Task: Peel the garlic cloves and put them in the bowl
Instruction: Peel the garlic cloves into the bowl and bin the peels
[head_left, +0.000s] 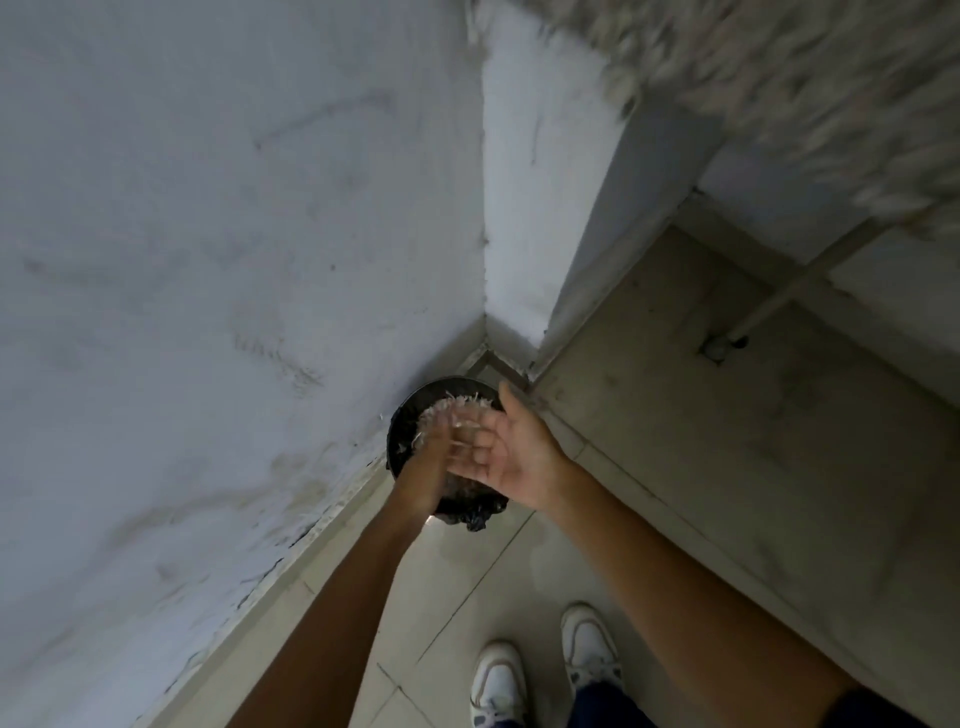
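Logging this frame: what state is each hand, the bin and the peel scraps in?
Left hand: blurred, over the bin, among the peels; grip unclear.
Right hand: open, palm up, beside the left.
Bin: black-lined, uncovered, in the floor corner.
Garlic peels: loose, at the bin mouth.

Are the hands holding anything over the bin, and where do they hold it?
Nothing clearly held. Both hands, left and right, are open over the bin; blurred skins lie by the fingers.
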